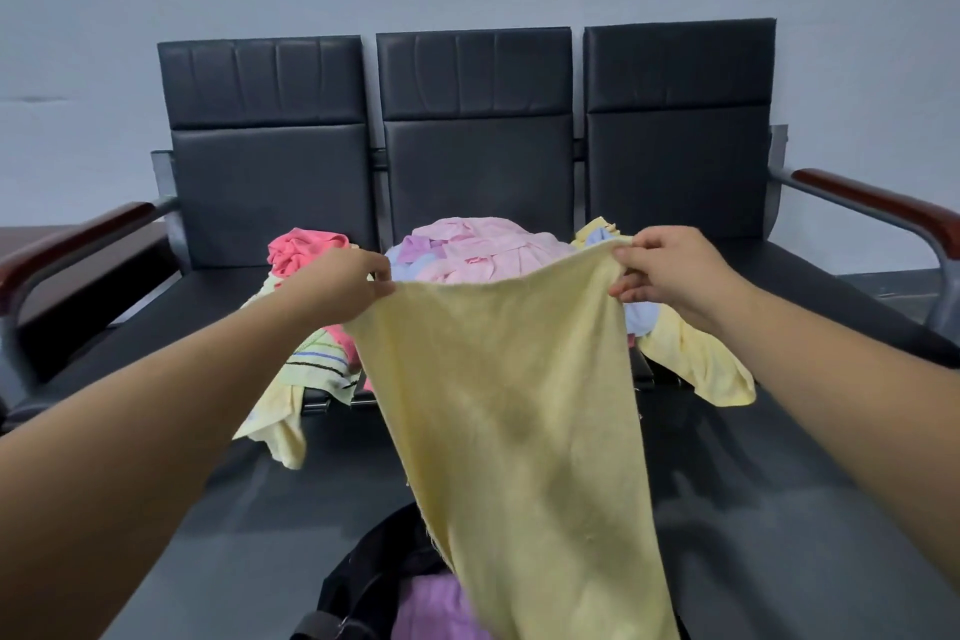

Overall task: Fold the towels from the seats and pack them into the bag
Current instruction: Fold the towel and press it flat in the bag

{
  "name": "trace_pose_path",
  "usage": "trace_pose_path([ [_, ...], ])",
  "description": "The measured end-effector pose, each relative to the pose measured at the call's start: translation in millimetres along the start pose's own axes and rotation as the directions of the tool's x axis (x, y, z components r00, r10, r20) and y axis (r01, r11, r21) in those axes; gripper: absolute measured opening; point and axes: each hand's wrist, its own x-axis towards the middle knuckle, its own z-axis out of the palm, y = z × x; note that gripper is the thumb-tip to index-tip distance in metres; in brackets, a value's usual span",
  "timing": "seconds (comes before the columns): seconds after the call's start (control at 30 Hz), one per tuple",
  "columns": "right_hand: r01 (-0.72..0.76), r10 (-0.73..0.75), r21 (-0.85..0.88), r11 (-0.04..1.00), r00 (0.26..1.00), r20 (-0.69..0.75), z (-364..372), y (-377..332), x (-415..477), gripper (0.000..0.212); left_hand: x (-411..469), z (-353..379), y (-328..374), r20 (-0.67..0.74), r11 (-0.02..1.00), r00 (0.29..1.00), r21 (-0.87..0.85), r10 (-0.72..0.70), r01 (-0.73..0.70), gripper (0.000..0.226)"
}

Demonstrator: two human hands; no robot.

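Both hands up: left hand [347, 287] and right hand [670, 270] each pinch a top corner of the yellow towel [524, 411], spread over the bag [374, 582]. Folding is just starting; next, I'd say, bring the corners together.

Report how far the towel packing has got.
Done: a purple towel already sits in the black bag. In hand: the left hand and right hand pinch the top corners of a yellow towel, hanging open, not yet folded. Left: the heap on the seats, including a pink towel, a coral towel, a striped towel and a second yellow towel.
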Motion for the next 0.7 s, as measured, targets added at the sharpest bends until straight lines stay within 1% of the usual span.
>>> trace_pose_path([
  [0.03, -0.002, 0.002, -0.009, 1.000, 1.000, 0.000, 2, -3, -1, 0.009, -1, -1, 2, 0.007, 0.996, 1.000, -0.089, 0.008, -0.008, 0.018],
  [0.07, -0.001, 0.001, -0.030, 1.000, 1.000, -0.002, 4, -4, -1, 0.007, -3, -2, 3, 0.028, 0.963, 1.000, -0.271, 0.010, -0.002, 0.013],
  [0.1, 0.003, -0.003, -0.047, 0.999, 1.000, 0.000, 7, -6, -2, 0.004, -6, -4, 5, 0.069, 0.866, 0.997, -0.501, 0.021, 0.017, 0.009],
  [0.13, 0.009, -0.008, -0.061, 0.998, 1.000, 0.006, 10, -7, -2, 0.004, -10, -6, 10, 0.122, 0.701, 0.991, -0.711, 0.058, 0.047, 0.008],
  [0.17, 0.011, -0.009, -0.064, 0.998, 1.000, 0.024, 14, -9, -4, 0.004, -13, -10, 15, 0.156, 0.531, 0.980, -0.845, 0.125, 0.067, 0.008],
  [0.2, 0.009, -0.006, -0.052, 0.999, 0.999, 0.053, 18, -11, -5, 0.004, -15, -13, 21, 0.167, 0.417, 0.966, -0.906, 0.196, 0.072, 0.008],
  [0.23, 0.004, -0.001, -0.038, 0.999, 0.996, 0.089, 23, -13, -7, 0.005, -16, -15, 26, 0.171, 0.357, 0.952, -0.931, 0.253, 0.072, 0.009],
  [0.27, -0.005, 0.008, -0.024, 1.000, 0.992, 0.124, 28, -15, -9, 0.007, -16, -17, 32, 0.176, 0.341, 0.937, -0.938, 0.301, 0.066, 0.011],
  [0.3, -0.015, 0.017, -0.012, 1.000, 0.988, 0.152, 33, -17, -12, 0.010, -17, -19, 38, 0.189, 0.346, 0.922, -0.936, 0.337, 0.065, 0.012],
  [0.37, -0.025, 0.022, 0.015, 1.000, 0.986, 0.167, 41, -24, -16, 0.013, -19, -22, 44, 0.215, 0.388, 0.890, -0.920, 0.402, 0.047, 0.020],
  [0.4, -0.017, 0.012, 0.028, 0.999, 0.989, 0.149, 45, -27, -18, 0.013, -19, -21, 45, 0.217, 0.433, 0.880, -0.901, 0.423, 0.014, 0.023],
  [0.47, 0.047, -0.048, 0.011, 0.999, 0.995, 0.090, 50, -33, -21, 0.018, -21, -19, 50, 0.190, 0.534, 0.894, -0.843, 0.406, -0.063, 0.022],
  [0.53, 0.113, -0.110, -0.036, 0.993, 0.990, 0.084, 53, -37, -24, 0.024, -23, -18, 58, 0.136, 0.605, 0.924, -0.787, 0.356, -0.118, 0.015],
  [0.6, 0.134, -0.127, -0.032, 0.990, 0.980, 0.156, 58, -40, -27, 0.030, -24, -18, 64, 0.091, 0.631, 0.937, -0.761, 0.336, -0.153, 0.020],
  [0.63, 0.146, -0.137, -0.028, 0.989, 0.968, 0.210, 60, -41, -30, 0.026, -25, -19, 67, 0.078, 0.632, 0.940, -0.758, 0.332, -0.160, 0.022],
  [0.7, 0.209, -0.182, -0.048, 0.977, 0.926, 0.331, 63, -42, -35, 0.011, -26, -19, 70, 0.062, 0.634, 0.943, -0.754, 0.328, -0.171, 0.023],
])
